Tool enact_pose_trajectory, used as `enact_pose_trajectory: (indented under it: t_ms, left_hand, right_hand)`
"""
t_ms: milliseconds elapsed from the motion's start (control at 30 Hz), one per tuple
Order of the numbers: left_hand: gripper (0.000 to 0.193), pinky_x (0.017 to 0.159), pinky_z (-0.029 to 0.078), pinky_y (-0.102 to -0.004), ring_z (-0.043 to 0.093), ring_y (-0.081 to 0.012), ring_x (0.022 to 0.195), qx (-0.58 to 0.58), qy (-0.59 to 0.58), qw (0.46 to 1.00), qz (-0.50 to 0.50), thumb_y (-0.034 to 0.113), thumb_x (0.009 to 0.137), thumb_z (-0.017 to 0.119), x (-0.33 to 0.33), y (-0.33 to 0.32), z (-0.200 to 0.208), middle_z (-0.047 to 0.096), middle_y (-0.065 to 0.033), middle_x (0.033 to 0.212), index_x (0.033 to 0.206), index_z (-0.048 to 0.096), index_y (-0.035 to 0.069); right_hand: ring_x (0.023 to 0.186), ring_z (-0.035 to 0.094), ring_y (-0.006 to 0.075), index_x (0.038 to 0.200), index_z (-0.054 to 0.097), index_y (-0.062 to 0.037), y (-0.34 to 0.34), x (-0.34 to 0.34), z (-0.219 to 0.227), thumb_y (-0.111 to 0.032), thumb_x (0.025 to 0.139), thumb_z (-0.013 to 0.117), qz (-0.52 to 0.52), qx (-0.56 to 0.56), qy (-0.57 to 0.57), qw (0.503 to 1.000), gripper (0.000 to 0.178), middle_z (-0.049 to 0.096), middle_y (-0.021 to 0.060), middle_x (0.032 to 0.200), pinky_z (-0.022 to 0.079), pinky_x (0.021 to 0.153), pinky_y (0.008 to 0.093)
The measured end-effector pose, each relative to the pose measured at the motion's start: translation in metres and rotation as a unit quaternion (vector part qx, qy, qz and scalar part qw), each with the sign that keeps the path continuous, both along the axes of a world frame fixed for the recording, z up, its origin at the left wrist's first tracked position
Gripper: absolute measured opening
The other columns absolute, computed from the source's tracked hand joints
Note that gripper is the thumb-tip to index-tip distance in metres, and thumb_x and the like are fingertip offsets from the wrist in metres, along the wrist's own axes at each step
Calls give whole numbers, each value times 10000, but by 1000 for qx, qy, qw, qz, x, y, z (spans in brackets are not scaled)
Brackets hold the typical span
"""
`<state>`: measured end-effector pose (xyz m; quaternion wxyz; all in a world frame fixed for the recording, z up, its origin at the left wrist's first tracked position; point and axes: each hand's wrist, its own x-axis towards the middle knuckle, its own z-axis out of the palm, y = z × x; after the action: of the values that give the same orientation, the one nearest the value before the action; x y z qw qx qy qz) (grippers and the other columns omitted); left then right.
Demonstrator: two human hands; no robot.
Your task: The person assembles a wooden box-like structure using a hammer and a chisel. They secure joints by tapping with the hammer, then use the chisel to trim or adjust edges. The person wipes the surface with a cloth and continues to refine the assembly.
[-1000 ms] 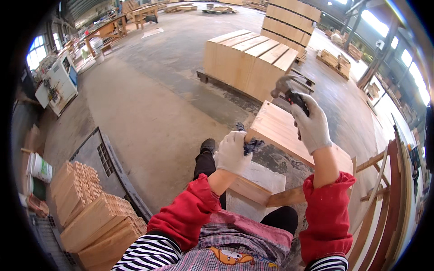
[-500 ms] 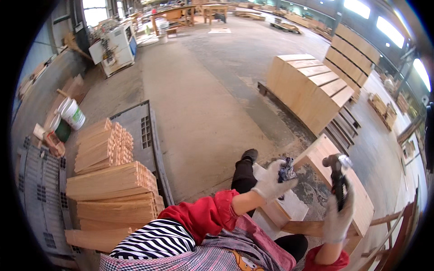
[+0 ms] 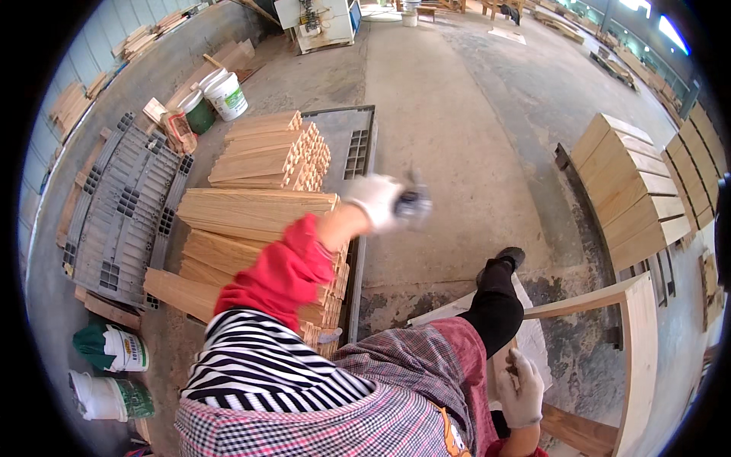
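Observation:
My left hand (image 3: pixel 375 202), in a white glove, stretches out in front of the stacked wood strips. It is closed on a dark, crumpled bundle (image 3: pixel 412 202) that is smeared by motion. Low on the right, my gloved right hand (image 3: pixel 521 392) has curled fingers beside my knee, above a pale board (image 3: pixel 499 369). What those fingers hold, if anything, cannot be made out. Just right of that hand stands a wooden frame (image 3: pixel 638 343) of light boards, with a browner board (image 3: pixel 582 430) across its near side. No hammer is visible now.
Wood strips (image 3: pixel 255 209) lie stacked on a grey pallet (image 3: pixel 368 152) to the left. Beyond them are another grey pallet (image 3: pixel 126 213) and white buckets (image 3: pixel 226 95). Stacked wooden boxes (image 3: pixel 628 183) stand at far right. My outstretched leg (image 3: pixel 495 308) lies between the hands.
The view has swung left. My left hand has moved left and away with the dark bundle. My right hand has come down beside my knee; the hammer it held no longer shows.

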<state>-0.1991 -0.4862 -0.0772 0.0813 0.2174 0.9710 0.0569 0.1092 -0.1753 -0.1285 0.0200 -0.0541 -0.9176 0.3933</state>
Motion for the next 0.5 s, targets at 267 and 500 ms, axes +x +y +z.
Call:
enact_pose_trajectory:
  t_ms: [267, 500]
  left_hand:
    - [407, 907, 513, -445, 668, -283, 1070, -283, -65, 952, 99, 370, 747, 692, -40, -178, -77, 713, -120, 1088, 1122, 704, 211]
    - [359, 700, 532, -378, 675, -264, 733, -35, -190, 967, 166, 348, 696, 772, -72, -234, -63, 729, -125, 854, 903, 704, 64]
  right_hand:
    - [903, 670, 283, 1177, 619, 56, 29, 60, -77, -70, 877, 613, -102, -119, -65, 985, 325, 681, 200, 999, 519, 829, 358]
    - [858, 642, 216, 1203, 599, 70, 34, 84, -80, -40, 880, 588, -152, -150, -36, 976, 342, 671, 148, 952, 506, 814, 323]
